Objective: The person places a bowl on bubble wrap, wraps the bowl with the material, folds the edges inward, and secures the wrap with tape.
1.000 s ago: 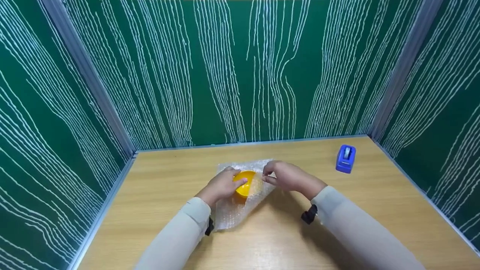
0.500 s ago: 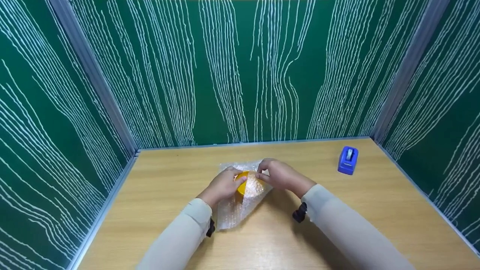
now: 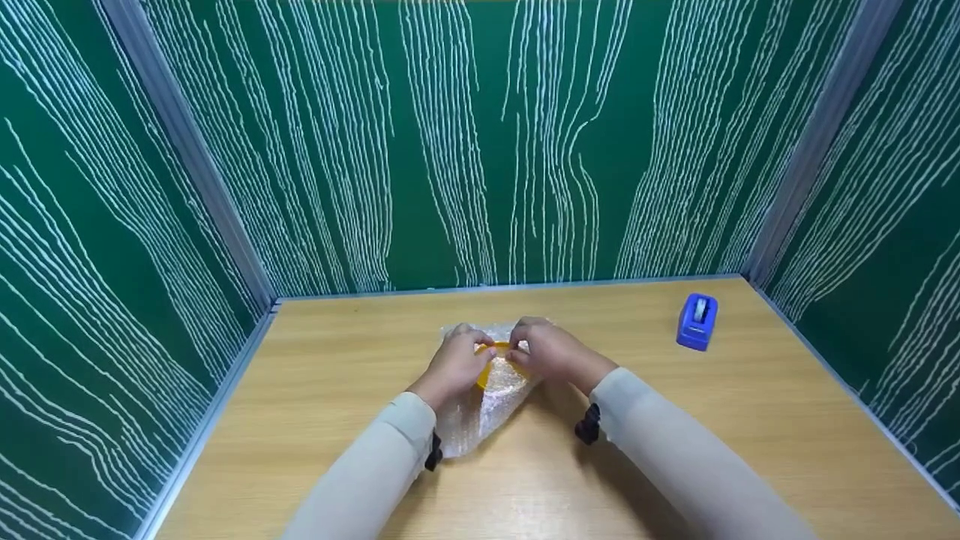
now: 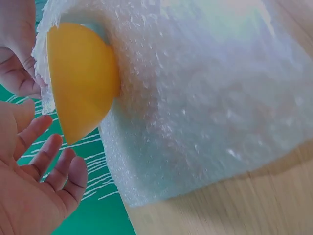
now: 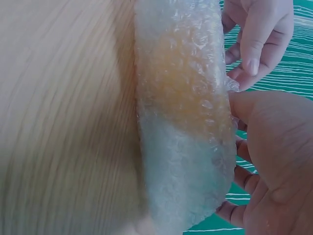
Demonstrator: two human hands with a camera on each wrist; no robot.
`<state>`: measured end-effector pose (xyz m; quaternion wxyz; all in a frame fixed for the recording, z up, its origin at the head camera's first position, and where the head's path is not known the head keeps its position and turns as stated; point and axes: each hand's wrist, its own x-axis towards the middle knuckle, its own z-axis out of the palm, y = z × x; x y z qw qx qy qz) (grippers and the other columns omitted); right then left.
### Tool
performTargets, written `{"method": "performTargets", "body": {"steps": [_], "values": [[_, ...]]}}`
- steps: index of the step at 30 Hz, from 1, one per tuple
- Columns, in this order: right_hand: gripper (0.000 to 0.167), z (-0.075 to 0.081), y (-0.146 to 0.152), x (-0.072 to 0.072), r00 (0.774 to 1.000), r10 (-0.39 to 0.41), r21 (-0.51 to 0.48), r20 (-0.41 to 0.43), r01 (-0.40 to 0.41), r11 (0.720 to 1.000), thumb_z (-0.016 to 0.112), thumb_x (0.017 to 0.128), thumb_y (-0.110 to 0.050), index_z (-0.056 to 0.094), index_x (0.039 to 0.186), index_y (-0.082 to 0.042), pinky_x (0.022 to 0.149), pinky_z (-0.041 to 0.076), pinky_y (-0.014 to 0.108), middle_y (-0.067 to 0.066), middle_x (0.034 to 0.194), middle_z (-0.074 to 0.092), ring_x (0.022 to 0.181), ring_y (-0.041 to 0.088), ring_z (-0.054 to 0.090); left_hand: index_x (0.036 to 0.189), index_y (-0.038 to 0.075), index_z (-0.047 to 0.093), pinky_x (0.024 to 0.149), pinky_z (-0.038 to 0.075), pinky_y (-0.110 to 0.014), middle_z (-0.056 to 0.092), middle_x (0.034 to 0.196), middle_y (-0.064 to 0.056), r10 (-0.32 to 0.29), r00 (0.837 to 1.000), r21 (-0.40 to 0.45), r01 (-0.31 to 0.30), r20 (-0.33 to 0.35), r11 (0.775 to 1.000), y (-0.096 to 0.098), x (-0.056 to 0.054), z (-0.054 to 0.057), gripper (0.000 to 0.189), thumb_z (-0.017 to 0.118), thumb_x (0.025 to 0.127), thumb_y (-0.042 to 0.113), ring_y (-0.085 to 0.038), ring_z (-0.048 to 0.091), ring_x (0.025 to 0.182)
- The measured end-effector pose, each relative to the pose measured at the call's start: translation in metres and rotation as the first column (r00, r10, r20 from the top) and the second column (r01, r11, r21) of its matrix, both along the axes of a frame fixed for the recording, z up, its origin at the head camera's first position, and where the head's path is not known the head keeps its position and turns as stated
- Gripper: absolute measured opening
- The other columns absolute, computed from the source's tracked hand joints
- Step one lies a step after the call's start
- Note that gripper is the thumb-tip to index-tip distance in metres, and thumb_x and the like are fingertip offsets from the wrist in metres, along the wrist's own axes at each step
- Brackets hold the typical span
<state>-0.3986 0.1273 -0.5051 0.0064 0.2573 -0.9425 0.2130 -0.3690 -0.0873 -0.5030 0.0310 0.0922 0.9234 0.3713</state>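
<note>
A yellow bowl (image 4: 83,78) lies wrapped in part by a sheet of clear bubble wrap (image 3: 472,431). In the right wrist view, a folded-over flap of the bubble wrap (image 5: 186,166) covers part of the bowl, whose colour shows through. My right hand (image 3: 551,351) pinches the flap's edge at the rim, thumb on the outer face and fingers behind. My left hand (image 3: 457,361) is at the bowl's left rim. In the left wrist view, the fingers (image 4: 61,171) of that hand are loosely bent beside the rim, with a fingertip close to the wrap's edge.
A blue tape dispenser (image 3: 697,322) stands at the back right of the wooden table (image 3: 315,390). Green panels (image 3: 525,150) with wavy white lines enclose the table at the back and both sides, joined by grey metal posts (image 3: 195,142).
My right hand has drawn the bubble wrap flap leftward over the bowl, covering more of it. My left hand has shifted off the bowl's inside toward the flap's edge, and the hands are closer together.
</note>
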Motion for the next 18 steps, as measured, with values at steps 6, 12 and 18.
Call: {"method": "performTargets", "body": {"steps": [6,12,18], "values": [[0.022,-0.001,-0.002,0.0,0.997,-0.051,0.012,0.055,0.051,0.999,0.081,0.108,-0.033,0.085,0.119,-0.015,0.117,0.062,0.05,0.007,0.128,0.074,0.122,0.03,0.073,0.123,0.013,0.083,0.127,0.054,-0.043,0.06,0.13,-0.005,0.028,1.0,-0.01,-0.028,-0.004,1.0,0.006,-0.004,-0.002,0.016,0.077,0.11,0.02,-0.026,0.058,0.131],[0.024,-0.001,0.0,0.001,0.986,-0.099,0.002,0.135,0.1,0.995,0.079,0.108,-0.037,0.083,0.125,-0.02,0.125,0.055,0.054,0.007,0.145,0.074,0.139,0.034,0.07,0.113,0.014,0.081,0.121,0.059,-0.042,0.059,0.129,-0.006,0.06,0.998,-0.013,-0.059,0.037,0.998,0.011,-0.009,-0.004,0.006,0.078,0.109,0.017,-0.026,0.06,0.128],[0.021,0.003,0.014,-0.003,0.982,-0.118,-0.042,0.145,0.125,0.991,0.077,0.11,-0.035,0.08,0.125,-0.021,0.129,0.051,0.057,0.011,0.153,0.071,0.145,0.037,0.066,0.117,0.011,0.08,0.122,0.058,-0.044,0.062,0.13,-0.007,0.06,0.998,-0.048,-0.059,0.018,0.997,0.013,-0.011,-0.005,0.011,0.077,0.109,0.019,-0.026,0.063,0.127]]}}
